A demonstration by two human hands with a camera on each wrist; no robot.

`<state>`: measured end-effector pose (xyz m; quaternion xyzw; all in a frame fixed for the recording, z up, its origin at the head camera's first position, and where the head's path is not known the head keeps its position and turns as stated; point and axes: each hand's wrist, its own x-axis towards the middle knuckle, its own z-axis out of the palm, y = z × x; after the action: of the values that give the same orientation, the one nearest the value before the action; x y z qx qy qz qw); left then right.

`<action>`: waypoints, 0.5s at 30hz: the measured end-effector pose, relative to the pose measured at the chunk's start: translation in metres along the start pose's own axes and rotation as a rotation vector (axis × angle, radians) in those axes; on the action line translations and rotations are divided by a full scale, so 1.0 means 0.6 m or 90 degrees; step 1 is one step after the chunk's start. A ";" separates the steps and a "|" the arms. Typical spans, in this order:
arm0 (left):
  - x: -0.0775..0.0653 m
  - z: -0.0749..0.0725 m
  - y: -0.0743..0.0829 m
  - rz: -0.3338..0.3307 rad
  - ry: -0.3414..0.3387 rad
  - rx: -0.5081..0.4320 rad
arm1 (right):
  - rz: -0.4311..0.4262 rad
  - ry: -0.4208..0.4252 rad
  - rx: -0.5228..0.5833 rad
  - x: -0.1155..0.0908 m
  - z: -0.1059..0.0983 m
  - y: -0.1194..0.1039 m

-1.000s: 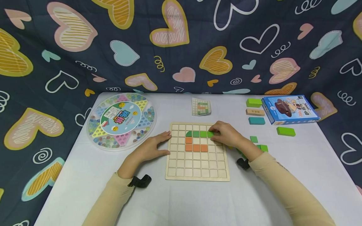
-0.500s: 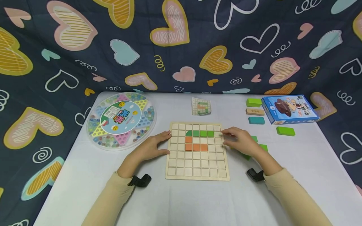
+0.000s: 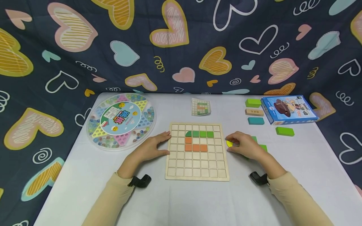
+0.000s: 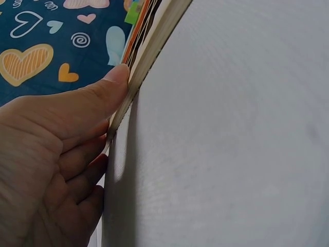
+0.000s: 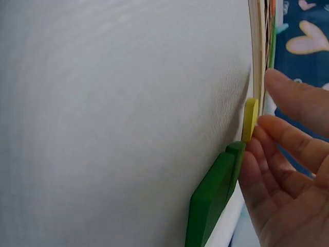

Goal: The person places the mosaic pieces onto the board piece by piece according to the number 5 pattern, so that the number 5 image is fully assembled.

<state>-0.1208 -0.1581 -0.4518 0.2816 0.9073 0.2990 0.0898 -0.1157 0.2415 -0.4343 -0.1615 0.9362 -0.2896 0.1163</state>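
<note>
My left hand (image 3: 150, 147) rests at the left edge of a wooden grid board (image 3: 196, 164), thumb and fingertips against its side. The board carries a dark green quarter-round tile (image 3: 188, 134), green square tiles (image 3: 203, 134) in a row beside it, and several orange square tiles (image 3: 196, 147). Right of the board, my right hand (image 3: 244, 145) hovers low around a yellow rounded tile (image 3: 229, 143). In the right wrist view, the thumb stands apart from this yellow tile (image 5: 250, 120), with the index fingertip right beside it. Dark green pieces (image 5: 212, 198) lie next to it.
A pattern card (image 3: 201, 107) lies behind the board. At left sits a round marble game board (image 3: 121, 121). Toward the back right are green blocks (image 3: 253, 103), a wooden block (image 3: 254, 112), a teal block (image 3: 255, 121) and a blue box (image 3: 288, 110).
My right hand has left the green square at the end of the row and moved right, off the board, to the yellow tile. The left hand has stayed in place.
</note>
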 end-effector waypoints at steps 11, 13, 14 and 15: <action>0.000 -0.002 0.000 -0.022 -0.019 -0.014 | -0.007 0.011 -0.026 0.005 0.006 0.004; 0.000 -0.002 0.000 -0.023 -0.019 -0.013 | -0.013 0.013 -0.024 0.005 0.005 0.006; 0.000 -0.002 0.000 -0.023 -0.018 -0.012 | -0.016 0.014 -0.025 0.006 0.005 0.006; 0.000 -0.002 0.000 -0.024 -0.019 -0.013 | -0.020 0.015 -0.026 0.006 0.005 0.007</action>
<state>-0.1213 -0.1587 -0.4508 0.2679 0.9078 0.3027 0.1116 -0.1189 0.2419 -0.4394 -0.1751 0.9406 -0.2741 0.0973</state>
